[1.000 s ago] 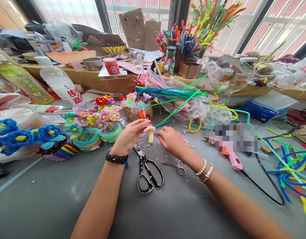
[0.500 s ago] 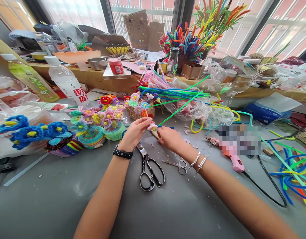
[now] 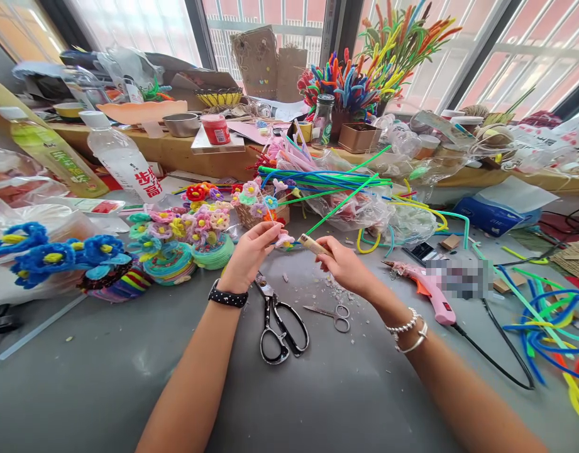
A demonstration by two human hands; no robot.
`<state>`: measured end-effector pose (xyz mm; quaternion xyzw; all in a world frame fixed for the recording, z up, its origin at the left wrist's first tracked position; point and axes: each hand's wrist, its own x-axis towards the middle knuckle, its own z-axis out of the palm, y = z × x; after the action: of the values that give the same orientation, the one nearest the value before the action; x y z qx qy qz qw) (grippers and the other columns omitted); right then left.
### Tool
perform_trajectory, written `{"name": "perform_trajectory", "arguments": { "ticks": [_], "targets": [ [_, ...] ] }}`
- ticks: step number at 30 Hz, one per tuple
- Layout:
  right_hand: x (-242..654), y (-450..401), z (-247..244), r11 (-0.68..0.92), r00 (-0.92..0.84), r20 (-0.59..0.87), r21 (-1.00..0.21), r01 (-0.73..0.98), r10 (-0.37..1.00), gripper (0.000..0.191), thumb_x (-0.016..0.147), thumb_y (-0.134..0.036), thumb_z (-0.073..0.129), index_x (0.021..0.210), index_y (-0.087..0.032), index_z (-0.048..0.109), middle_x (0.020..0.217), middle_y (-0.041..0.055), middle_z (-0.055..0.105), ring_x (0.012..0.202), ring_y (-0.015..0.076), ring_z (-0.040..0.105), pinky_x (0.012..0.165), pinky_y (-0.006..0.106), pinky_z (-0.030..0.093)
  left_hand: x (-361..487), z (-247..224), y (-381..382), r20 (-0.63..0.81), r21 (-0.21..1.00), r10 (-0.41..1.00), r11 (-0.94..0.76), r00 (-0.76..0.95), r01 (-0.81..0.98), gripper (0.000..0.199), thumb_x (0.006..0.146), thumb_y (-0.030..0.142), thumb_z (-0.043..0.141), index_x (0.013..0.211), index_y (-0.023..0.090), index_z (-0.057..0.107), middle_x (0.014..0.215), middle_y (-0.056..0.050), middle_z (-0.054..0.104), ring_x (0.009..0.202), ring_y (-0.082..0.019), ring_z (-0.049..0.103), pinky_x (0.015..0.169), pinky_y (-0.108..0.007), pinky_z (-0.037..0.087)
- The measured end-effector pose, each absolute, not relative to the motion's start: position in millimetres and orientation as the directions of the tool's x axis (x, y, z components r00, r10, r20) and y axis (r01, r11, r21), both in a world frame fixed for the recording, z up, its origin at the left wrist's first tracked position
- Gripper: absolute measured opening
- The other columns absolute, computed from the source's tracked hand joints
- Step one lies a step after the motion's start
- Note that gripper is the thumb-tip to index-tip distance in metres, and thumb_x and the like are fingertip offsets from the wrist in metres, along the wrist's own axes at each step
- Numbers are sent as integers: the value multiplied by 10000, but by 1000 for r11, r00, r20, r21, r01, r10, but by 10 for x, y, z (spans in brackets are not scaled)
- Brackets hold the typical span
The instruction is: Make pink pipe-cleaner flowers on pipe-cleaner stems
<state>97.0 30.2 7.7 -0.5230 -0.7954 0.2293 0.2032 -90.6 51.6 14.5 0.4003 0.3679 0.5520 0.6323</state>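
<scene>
Grey and smooth, the table (image 3: 346, 402) spreads below both hands, with pale crumbs (image 3: 339, 292) scattered under the right hand (image 3: 343, 267). Beyond the hands runs a tan ledge (image 3: 176, 146), crowded with jars, bowls and craft bits, and behind it stand windows (image 3: 265, 19) with white bars outside.

The left hand (image 3: 251, 248) has its thumb and fingertips pinched together on the pink flower (image 3: 284, 240), which sits just at their right. The right hand's fingers are curled and closed around a pale stick (image 3: 315, 245), its end tilted up towards the flower, near it; whether they touch I cannot tell.

Nearer the wearer than the left hand lie the big scissors (image 3: 284, 327), black-handled; the small scissors (image 3: 334, 314) lie below the right hand. A pink glue gun (image 3: 428, 289) rests to the right of that hand. Left of the left hand are potted flowers (image 3: 169, 261) and blue flowers (image 3: 58, 255); just beyond it is a basket (image 3: 258, 217), with green stems (image 3: 336, 182) further right.

Half a second ago the stick was partly hidden by the right hand, close beside the flower. Now that hand has drawn right, the stick shows plainly in its grip, and more of the crumbs are uncovered, while the left hand keeps its pinch
</scene>
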Motion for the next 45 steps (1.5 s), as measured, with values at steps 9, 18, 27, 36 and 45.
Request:
{"name": "perform_trajectory", "arguments": {
  "ticks": [9, 18, 27, 36, 45],
  "targets": [
    [902, 24, -36, 165, 7, 166, -980, 111, 986, 259, 790, -460, 411, 810, -202, 405, 604, -47, 402, 472, 81, 377, 448, 224, 326, -806, 155, 464, -30, 909, 989, 87, 143, -408, 133, 624, 231, 677, 713, 142, 635, 699, 1, 630, 679, -77, 567, 712, -207, 418],
    [907, 19, -56, 196, -38, 194, -980, 40, 980, 279, 778, -431, 467, 912, -191, 520, 613, -42, 377, 491, 75, 328, 458, 220, 293, -679, 163, 388, 52, 942, 981, 14, 186, -335, 113, 612, 245, 678, 653, 157, 620, 638, 16, 596, 617, -77, 531, 646, -217, 406],
    [955, -31, 68, 290, -27, 290, -936, 201, 957, 212, 711, -378, 582, 796, -195, 517, 520, -78, 307, 455, 71, 294, 444, 209, 276, -614, 171, 337, 11, 971, 970, 47, 242, -233, 142, 623, 268, 663, 659, 142, 610, 604, 17, 542, 569, -76, 476, 567, -200, 366],
    [963, -35, 68, 294, -32, 296, -922, 252, 955, 200, 740, -374, 543, 700, -178, 555, 532, -45, 398, 479, 75, 315, 440, 205, 253, -523, 152, 285, -18, 936, 954, 121, 298, -330, 140, 626, 274, 663, 687, 150, 640, 663, 5, 586, 621, -82, 501, 636, -206, 382],
    [932, -6, 0, 246, 7, 248, -963, 106, 969, 200, 737, -386, 545, 740, -191, 500, 568, -61, 385, 477, 67, 311, 442, 205, 266, -492, 123, 252, -95, 891, 931, 238, 354, -386, 103, 664, 251, 637, 718, 165, 649, 745, -4, 604, 691, -85, 523, 717, -209, 403]
  ]
}}
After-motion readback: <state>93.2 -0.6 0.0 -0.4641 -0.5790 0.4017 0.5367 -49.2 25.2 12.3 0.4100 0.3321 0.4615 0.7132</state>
